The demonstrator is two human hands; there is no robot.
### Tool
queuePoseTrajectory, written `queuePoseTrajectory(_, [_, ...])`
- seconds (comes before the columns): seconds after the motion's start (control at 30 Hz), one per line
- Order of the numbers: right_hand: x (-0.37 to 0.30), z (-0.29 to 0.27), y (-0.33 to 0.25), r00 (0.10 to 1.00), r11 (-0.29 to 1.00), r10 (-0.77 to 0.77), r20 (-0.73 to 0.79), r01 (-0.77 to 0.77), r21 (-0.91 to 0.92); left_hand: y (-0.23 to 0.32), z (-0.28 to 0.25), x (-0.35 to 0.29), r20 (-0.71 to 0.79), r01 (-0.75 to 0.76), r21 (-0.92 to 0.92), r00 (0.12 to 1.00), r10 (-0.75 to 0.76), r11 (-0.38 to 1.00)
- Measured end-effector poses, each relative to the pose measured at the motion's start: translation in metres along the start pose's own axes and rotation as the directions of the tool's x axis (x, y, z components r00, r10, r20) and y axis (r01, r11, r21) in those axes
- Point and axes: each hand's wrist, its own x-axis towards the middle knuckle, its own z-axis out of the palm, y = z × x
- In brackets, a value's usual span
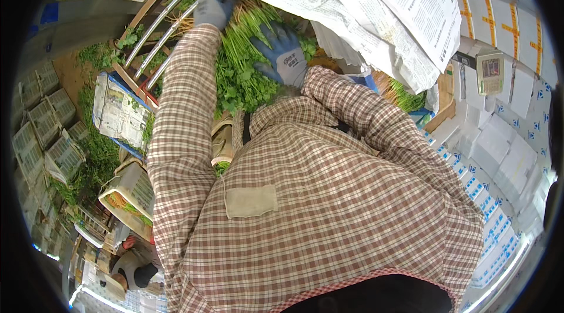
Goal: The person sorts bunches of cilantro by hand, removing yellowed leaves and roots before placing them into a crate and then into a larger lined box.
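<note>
Tightly — rails, left hand, greens, right hand

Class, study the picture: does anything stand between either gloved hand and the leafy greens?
Nothing visible does. The left hand is at the root end of the leafy greens; the right hand, fingers spread, is at their right side. The newspaper sheets lie beyond the hands, not between.
</note>
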Motion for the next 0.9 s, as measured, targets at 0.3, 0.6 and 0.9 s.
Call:
queuePoseTrajectory(0.3, [-0.003, -0.002, 0.005, 0.991, 0.99, 0.081, 0.107, -0.092, 0.102, -0.18, -0.172, -0.082, -0.116, -0.216, -0.914, 0.95, -0.289, -0.343])
queuePoseTrajectory(0.6, [0.036, -0.063, 0.026, 0.751, 0.786, 0.53, 0.394, -0.609, 0.104, -0.403, -0.007, -0.362, -0.224, 0.85, 0.026, 0.519, -0.825, 0.527])
queuePoseTrajectory(0.9, [0.052, -0.037, 0.093, 0.374, 0.429, 0.69, 0.62, -0.901, 0.065, -0.038, 0.039, -0.197, 0.058, 0.589, -0.521, 0.746, -0.663, 0.617])
